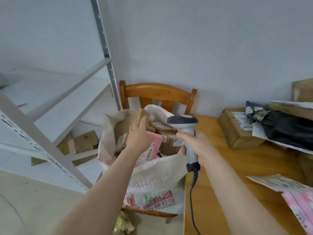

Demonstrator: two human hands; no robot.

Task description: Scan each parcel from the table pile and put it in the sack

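Left grip (138, 133) is closed around the lower end of a cardboard parcel (133, 120), fingers wrapped over its far edge, holding it in the open mouth of the sack (152, 175). The right grip (196, 144) is curled tight round the handle of the scanner (188, 138). To the right, the table (237, 168) carries what is left of the pile: a brown box (237, 131) near the wall, a black poly bag (286, 128) lying partly over it, a paper envelope (277, 182) and a pink mailer (301, 206) at the near edge. The sack stands on a wooden chair (157, 92) just beside the table's left end, already well filled with small cartons and a pink parcel (153, 145) lying under the left wrist. By my reading this is the drop-off step: the held parcel looks scanned and is going in. The next move calls for letting go of it, then reaching across to the table for another piece and turning its label toward the scanner. The cardboard parcel's long axis runs from lower left up to the right, tilted, with its upper corner toward the chair back. The scanner's handle is near upright, its head pointing left toward the sack, and its cable hangs down along the table edge.
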